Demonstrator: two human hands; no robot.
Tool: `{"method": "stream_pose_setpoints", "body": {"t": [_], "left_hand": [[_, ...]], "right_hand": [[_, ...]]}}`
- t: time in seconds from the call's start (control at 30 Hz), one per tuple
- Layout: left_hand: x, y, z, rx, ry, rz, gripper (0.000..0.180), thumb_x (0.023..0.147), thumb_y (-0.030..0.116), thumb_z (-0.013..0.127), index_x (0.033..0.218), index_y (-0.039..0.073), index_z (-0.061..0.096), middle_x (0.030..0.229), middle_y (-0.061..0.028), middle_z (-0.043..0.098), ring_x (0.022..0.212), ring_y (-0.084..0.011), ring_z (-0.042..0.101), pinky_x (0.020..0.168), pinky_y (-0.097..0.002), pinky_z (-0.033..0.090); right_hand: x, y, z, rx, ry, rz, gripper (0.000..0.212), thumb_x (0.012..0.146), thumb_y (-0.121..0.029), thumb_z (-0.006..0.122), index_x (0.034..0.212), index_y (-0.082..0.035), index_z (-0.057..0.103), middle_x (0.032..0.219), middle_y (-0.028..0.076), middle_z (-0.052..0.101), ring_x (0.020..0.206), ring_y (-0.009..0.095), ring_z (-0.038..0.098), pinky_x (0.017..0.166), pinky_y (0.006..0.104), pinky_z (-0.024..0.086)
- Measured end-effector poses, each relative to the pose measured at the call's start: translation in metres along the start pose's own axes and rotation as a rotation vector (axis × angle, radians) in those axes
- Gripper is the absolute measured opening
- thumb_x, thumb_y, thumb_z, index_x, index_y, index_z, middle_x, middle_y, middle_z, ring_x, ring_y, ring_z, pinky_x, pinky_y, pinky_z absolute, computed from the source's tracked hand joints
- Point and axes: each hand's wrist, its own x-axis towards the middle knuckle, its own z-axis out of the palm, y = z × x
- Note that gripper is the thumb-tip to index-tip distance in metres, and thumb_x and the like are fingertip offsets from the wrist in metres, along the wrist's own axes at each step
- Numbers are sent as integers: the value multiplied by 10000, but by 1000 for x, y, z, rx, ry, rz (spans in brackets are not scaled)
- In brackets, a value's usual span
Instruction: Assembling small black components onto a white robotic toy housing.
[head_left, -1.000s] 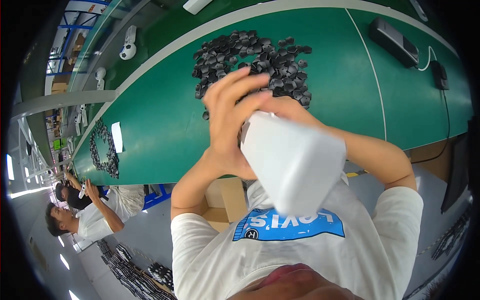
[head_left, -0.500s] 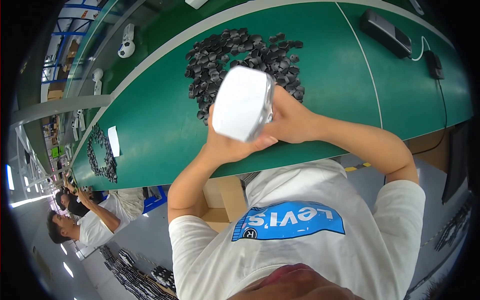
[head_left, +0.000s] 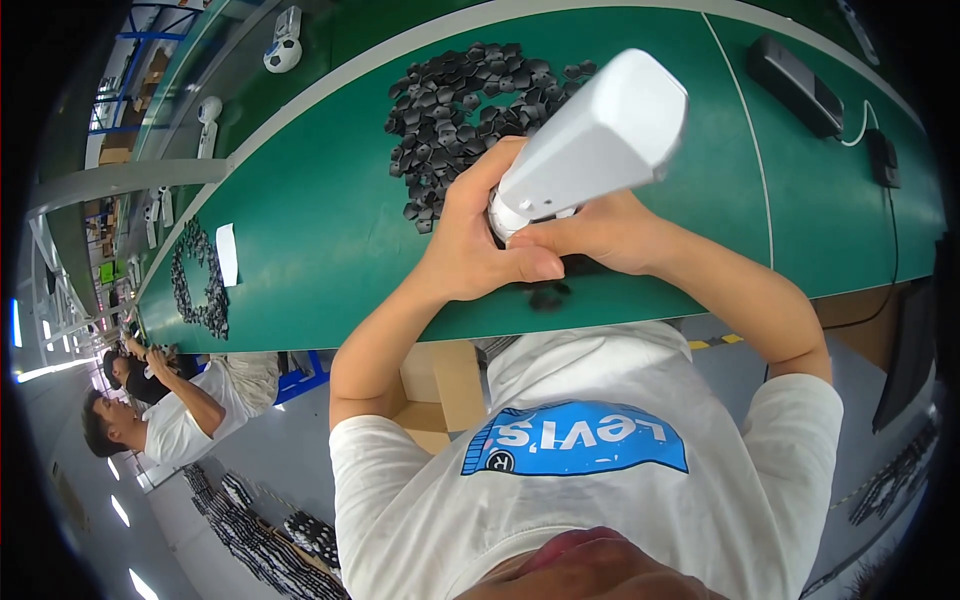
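Observation:
Between my two hands a white plastic housing (head_left: 600,130), long with a flat angular end, leans up toward the far right. My left hand (head_left: 470,240) wraps round its narrower lower end, thumb across the front. From the other side my right hand (head_left: 615,235) closes on the same end, its thumb close to the left one. The underside of the housing is hidden by my fingers. Just beyond lies a broad heap of small black pentagonal pieces (head_left: 435,140) on the green table (head_left: 330,230). Below my hands, a few dark pieces (head_left: 545,295) appear blurred.
On the right are a dark grey box-shaped device (head_left: 795,85) and a black adapter (head_left: 883,158) with a cable. A paper sheet (head_left: 228,255) lies beside more black pieces (head_left: 190,285) at left. White units with football-patterned balls (head_left: 283,55) stand beyond. Co-workers (head_left: 185,415) sit left.
The white housing has tipped from facing up between my hands to leaning toward the far right. Blurred dark pieces now show below my hands. Both hands still grip the housing.

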Motion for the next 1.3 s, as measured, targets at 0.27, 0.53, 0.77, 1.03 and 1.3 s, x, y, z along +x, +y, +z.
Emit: {"method": "stream_pose_setpoints", "body": {"t": [0.27, 0.53, 0.77, 1.03, 1.3], "left_hand": [[2, 3, 9, 50, 54, 129, 644, 745, 271, 821, 1222, -55, 536, 1074, -106, 546, 770, -174, 631, 584, -274, 550], [7, -1, 3, -61, 51, 98, 552, 760, 187, 810, 1178, -59, 548, 1023, -86, 558, 766, -167, 632, 568, -274, 560], [10, -7, -6, 191, -29, 244, 584, 720, 152, 839, 1188, -36, 546, 1014, -73, 579, 756, -168, 639, 630, -286, 567], [8, 3, 1, -58, -13, 165, 613, 711, 65, 819, 1233, -25, 511, 995, -108, 602, 800, -192, 660, 626, -328, 595], [7, 0, -2, -191, -2, 191, 528, 780, 61, 747, 1234, -36, 495, 1019, -141, 609, 770, -201, 661, 578, -355, 619]], "right_hand": [[1, -2, -2, 35, -57, 13, 420, 782, -120, 773, 1128, 20, 581, 926, 86, 662, 708, 124, 635, 477, 243, 511], [8, 10, -4, 7, 12, -69, 417, 822, -228, 746, 1113, 23, 584, 873, 72, 649, 658, 126, 627, 461, 249, 517], [8, 5, -7, -37, 5, -25, 530, 794, -238, 712, 1218, -7, 494, 1078, 105, 584, 892, 170, 629, 584, 290, 536], [2, -3, -17, 53, -189, -13, 522, 841, -215, 638, 1275, 18, 463, 1054, 118, 580, 862, 180, 618, 604, 328, 560], [2, -3, -11, 79, -196, -25, 600, 854, -246, 607, 1355, -2, 382, 1115, 110, 555, 933, 192, 599, 612, 327, 560]]}}
